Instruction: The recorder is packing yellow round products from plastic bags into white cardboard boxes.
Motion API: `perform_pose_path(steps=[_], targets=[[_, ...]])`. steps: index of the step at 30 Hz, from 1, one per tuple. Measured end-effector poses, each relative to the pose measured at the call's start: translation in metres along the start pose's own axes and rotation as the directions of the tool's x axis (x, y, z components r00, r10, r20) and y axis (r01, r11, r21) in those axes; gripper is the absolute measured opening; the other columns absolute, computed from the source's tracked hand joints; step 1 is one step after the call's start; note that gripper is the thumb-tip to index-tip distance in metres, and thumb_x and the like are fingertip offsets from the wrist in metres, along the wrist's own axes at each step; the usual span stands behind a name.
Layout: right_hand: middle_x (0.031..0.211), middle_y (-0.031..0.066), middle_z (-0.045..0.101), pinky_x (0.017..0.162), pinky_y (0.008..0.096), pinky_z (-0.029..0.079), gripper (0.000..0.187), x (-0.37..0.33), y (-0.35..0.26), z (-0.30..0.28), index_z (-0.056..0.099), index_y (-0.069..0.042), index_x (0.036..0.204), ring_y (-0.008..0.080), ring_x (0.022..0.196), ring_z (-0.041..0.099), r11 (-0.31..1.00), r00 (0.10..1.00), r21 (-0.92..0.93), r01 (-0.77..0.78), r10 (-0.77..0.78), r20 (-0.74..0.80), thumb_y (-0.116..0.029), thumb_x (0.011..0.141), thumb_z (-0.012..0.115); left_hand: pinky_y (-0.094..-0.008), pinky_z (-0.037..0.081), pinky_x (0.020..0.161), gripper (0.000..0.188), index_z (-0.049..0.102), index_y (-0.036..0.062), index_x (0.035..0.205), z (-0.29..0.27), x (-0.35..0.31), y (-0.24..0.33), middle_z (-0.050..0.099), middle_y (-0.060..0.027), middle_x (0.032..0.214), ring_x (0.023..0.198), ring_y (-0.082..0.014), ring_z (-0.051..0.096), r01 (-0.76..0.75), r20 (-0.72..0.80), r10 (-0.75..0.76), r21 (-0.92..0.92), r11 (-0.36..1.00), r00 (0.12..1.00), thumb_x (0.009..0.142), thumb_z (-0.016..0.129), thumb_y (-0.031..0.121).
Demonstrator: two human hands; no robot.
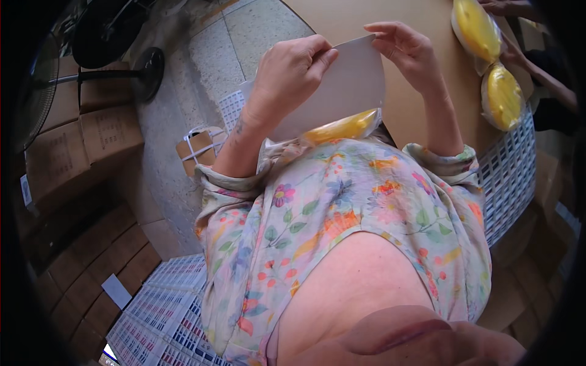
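A plain grey-white card or sheet (345,85) stands tilted in front of my body. My left hand (293,73) is closed on its upper left edge, thumb pressed against it. At the upper right corner, my right hand (406,55) has its thumb and fingertips around the edge, one finger stretched out above it. Against the lower edge of the sheet, close to my shirt, lies a yellow item in clear plastic wrap (345,127). Part of that item is hidden behind the shirt.
Two yellow plastic-wrapped items (503,97) lie on the brown table (421,18) at the right, beside another person's arms (543,73). Cardboard boxes (85,143) and a fan (43,91) stand at the left. White plastic crates or woven baskets (162,305) are on both sides.
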State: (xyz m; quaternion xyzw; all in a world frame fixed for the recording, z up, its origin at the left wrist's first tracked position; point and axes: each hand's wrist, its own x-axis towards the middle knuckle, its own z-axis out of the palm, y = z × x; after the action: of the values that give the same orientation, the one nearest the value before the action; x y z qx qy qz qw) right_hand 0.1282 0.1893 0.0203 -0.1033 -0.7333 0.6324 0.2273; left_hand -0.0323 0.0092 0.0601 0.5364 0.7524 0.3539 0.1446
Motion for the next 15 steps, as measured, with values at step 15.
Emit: perform_pose_path(steps=[15], targets=[[0.090,0.0051,0.069,0.073,0.0307,0.054,0.025,-0.014,0.004,0.022,0.076,-0.012,0.102,0.0207,0.083,0.064,0.532,0.829,-0.793,0.296,-0.555,-0.063,-0.001,0.078,0.074,-0.0424,0.051,0.064,0.022,0.069,0.0039,0.086,0.007,-0.006,0.006,0.067,-0.0158,0.075,0.069,-0.0343,0.065,0.009,-0.015,-0.010,-0.058,0.998,1.000,0.090,0.062,0.024]])
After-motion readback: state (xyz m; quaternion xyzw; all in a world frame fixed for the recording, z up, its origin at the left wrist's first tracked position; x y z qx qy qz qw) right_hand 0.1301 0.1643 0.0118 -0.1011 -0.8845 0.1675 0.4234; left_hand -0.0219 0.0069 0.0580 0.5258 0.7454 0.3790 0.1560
